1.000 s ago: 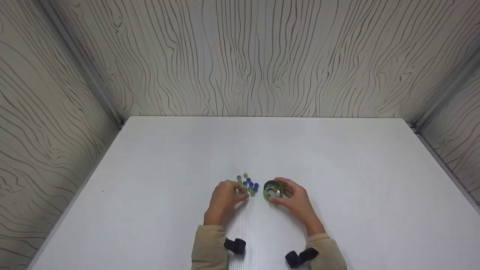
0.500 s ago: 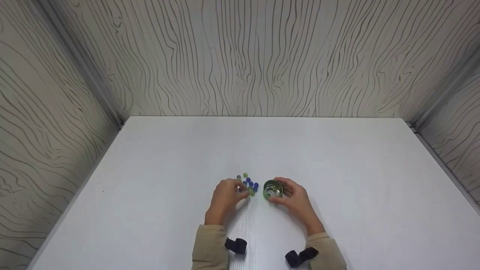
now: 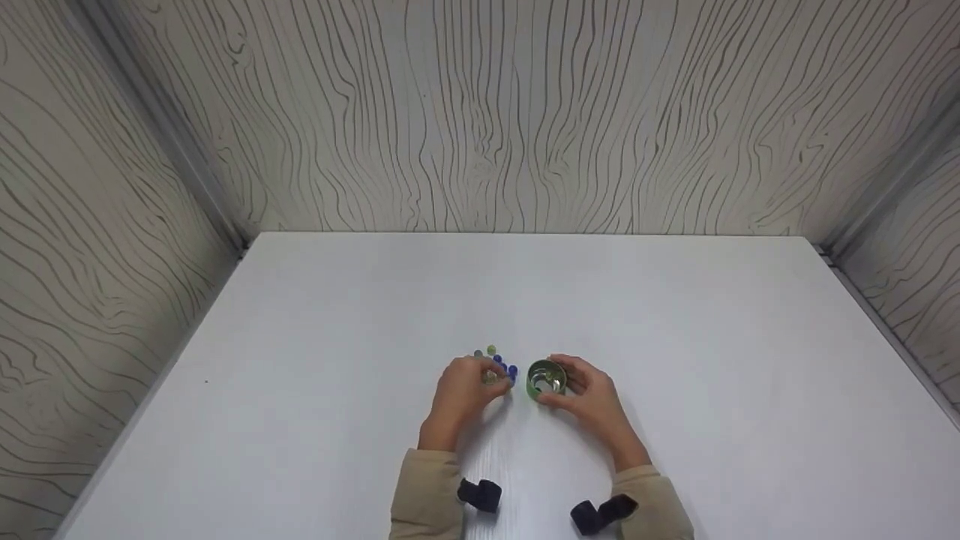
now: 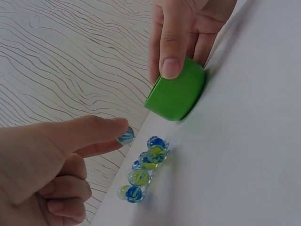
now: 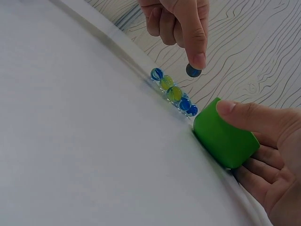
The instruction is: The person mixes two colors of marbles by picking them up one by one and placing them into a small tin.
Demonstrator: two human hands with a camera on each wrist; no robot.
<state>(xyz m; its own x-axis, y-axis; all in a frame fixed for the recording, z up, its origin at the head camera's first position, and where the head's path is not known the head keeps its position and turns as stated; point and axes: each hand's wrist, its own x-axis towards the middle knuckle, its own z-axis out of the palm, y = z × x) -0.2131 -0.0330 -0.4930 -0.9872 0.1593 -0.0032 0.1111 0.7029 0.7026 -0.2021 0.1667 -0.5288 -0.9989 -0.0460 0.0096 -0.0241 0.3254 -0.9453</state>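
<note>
My left hand [image 3: 463, 386] pinches a blue-streaked glass marble [image 4: 126, 136] between thumb and forefinger, lifted above the table; its other fingers are curled in. Below it lies a cluster of glass marbles [image 4: 139, 177], several blue and several yellow-green, partly covered by the hand in the head view. To the right of them stands a small round green tin [image 5: 223, 134], upright, with a shiny metallic inside. My right hand [image 3: 592, 397] grips this tin, thumb on the near side and fingers behind. In the head view some yellowish shapes show within the tin, too small to tell.
The white tabletop [image 3: 337, 315] spreads out around the hands. Wood-grain patterned panels [image 3: 480, 112] stand behind it and at both sides. Black wrist cameras [image 3: 480, 495] sit on both sleeves.
My left hand has lifted a marble from the cluster and moved a little to the right, towards the tin. The right hand and the tin have stayed in place.
</note>
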